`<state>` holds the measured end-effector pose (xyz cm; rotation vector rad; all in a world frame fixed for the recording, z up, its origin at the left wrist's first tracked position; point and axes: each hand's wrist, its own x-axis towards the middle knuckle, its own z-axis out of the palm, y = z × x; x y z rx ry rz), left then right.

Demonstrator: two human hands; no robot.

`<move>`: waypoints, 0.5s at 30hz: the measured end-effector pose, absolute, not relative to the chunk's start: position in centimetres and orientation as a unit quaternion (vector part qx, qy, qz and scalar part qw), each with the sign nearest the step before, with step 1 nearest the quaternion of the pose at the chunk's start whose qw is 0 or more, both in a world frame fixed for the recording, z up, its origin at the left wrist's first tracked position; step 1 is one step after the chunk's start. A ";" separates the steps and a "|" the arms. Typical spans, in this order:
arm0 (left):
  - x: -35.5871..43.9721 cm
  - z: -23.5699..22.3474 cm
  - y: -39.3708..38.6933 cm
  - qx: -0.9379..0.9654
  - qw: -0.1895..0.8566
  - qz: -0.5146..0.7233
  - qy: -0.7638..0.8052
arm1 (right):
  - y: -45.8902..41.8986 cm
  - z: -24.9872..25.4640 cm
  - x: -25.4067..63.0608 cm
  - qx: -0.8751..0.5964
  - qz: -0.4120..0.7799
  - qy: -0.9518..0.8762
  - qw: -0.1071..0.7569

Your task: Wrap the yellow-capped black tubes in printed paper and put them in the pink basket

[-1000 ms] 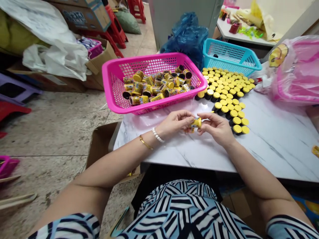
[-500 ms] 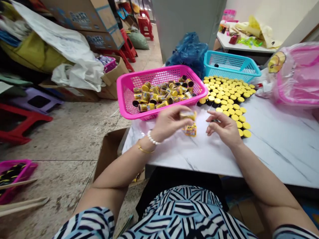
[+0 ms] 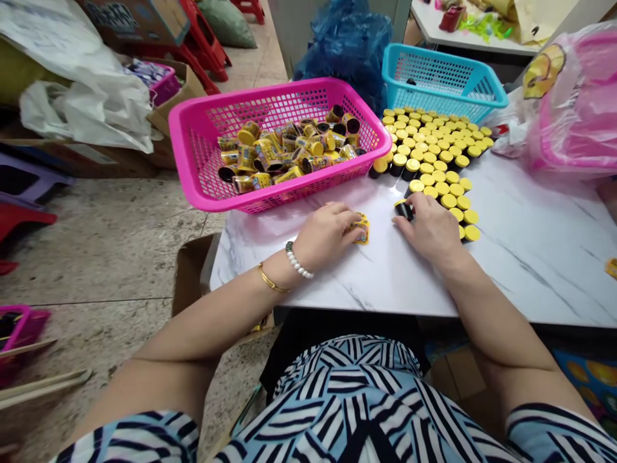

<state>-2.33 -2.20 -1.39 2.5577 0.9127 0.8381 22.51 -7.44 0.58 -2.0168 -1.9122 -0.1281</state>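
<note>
My left hand (image 3: 328, 235), with a white bead bracelet and a gold bangle at the wrist, rests low over the table. Its thumb and fingers close on the edge of a small pile of yellow printed labels (image 3: 362, 230). My right hand (image 3: 431, 228) grips a small black canister with a yellow lid (image 3: 403, 209), tilted, between thumb and fingers. Just beyond that hand, many more yellow-lidded black canisters (image 3: 427, 145) stand upright, packed together. To the left, a pink basket (image 3: 212, 199) holds a heap of canisters with yellow printed wraps (image 3: 267, 154).
Behind the canisters sits a light-blue basket (image 3: 446, 71), beside a blue plastic bag (image 3: 344, 51). At right is a pink basket wrapped in clear plastic (image 3: 578, 109). The marbled white table (image 3: 540, 257) ends near my body. A cardboard box (image 3: 193, 270) stands below its left edge.
My left hand has come down to the label pile; the yellow item it held is no longer seen. My right hand, fingers apart before, now grips a black canister. The camera has tilted downward.
</note>
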 end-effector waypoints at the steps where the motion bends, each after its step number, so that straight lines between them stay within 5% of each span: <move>1: -2.1 -1.9 -2.2 0.890 0.160 0.277 0.324 | -7.5 0.6 22.2 -0.717 -0.031 -0.676 0.168; 6: -1.8 -2.8 -2.0 0.893 0.169 0.265 0.323 | -8.2 0.9 21.3 -0.653 0.058 -0.739 0.157; 10: -2.0 -2.4 -1.9 0.871 0.163 0.343 0.312 | -8.3 0.3 21.0 -0.595 0.103 -0.752 0.264; 15: -2.5 -1.4 -1.8 0.822 0.092 0.465 0.316 | -7.8 -0.8 21.2 -0.623 0.031 -0.719 0.305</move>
